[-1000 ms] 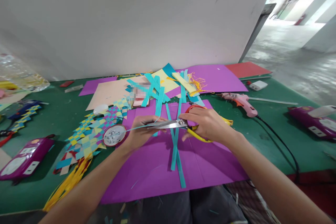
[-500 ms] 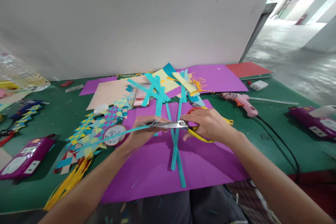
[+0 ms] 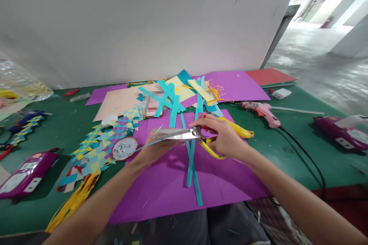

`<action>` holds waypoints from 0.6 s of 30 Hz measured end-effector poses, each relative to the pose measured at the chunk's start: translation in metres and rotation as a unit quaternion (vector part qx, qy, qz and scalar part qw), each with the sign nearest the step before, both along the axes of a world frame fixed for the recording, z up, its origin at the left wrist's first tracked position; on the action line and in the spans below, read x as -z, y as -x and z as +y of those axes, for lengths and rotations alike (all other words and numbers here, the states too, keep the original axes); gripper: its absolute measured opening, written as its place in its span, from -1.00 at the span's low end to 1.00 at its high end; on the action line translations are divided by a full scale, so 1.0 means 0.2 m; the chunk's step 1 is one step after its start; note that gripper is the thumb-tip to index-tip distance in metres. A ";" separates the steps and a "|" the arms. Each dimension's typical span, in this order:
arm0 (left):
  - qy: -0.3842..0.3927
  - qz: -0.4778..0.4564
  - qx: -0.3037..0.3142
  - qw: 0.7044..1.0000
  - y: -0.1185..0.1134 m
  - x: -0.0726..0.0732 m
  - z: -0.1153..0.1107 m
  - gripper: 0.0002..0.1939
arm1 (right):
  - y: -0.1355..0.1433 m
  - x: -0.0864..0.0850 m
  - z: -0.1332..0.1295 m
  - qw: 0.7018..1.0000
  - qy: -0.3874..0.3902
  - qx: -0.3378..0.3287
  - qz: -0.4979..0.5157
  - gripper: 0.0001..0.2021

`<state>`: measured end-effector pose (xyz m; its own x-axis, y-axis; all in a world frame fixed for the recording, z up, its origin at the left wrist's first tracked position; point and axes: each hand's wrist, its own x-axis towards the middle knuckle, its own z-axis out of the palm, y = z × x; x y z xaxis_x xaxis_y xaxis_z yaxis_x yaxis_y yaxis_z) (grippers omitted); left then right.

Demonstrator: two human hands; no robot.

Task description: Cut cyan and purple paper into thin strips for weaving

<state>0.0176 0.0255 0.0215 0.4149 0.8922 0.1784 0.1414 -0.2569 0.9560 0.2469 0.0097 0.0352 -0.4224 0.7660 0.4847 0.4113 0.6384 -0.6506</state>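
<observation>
My right hand grips the scissors, red and yellow at the handles, with the blades pointing left. The blades lie across the top of my left hand, whose fingers are closed on a thin turquoise paper strip. One end of that strip sticks out to the left, above the wrist. Both hands are over a purple sheet, where two turquoise strips lie crossed. Part of the left fingers is hidden behind the blades.
Left of the sheet are a round dish of small beads, woven paper pieces and yellow tassels. More turquoise strips lie behind the hands. On the right are a pink glue gun with a black cord and a purple power box.
The scissors and right hand have shifted slightly left, the blades reaching further over the left hand. The long strip trailing left is gone, and only a shorter, thinner length shows there.
</observation>
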 end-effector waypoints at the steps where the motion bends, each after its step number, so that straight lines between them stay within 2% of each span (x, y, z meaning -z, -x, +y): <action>1: -0.005 0.002 -0.006 1.000 0.01 0.00 0.00 -0.93 | 0.00 0.00 0.00 1.000 -0.008 0.004 -0.002 -0.49; 3: -0.012 -0.006 -0.024 1.000 0.02 -0.01 0.01 -0.95 | -0.02 0.00 0.01 1.000 -0.019 0.016 0.001 -0.49; 7: -0.035 -0.038 -0.056 0.997 0.02 -0.04 0.00 -0.92 | -0.07 -0.01 0.04 0.998 -0.050 0.044 -0.016 -0.64; 14: -0.111 -0.035 -0.041 0.992 0.04 -0.02 0.02 -0.89 | -0.11 0.02 0.08 0.982 -0.107 0.023 -0.151 -0.50; 18: -0.153 -0.011 -0.025 0.988 0.05 0.00 0.03 -0.90 | -0.10 0.03 0.08 0.976 -0.121 0.025 -0.179 -0.46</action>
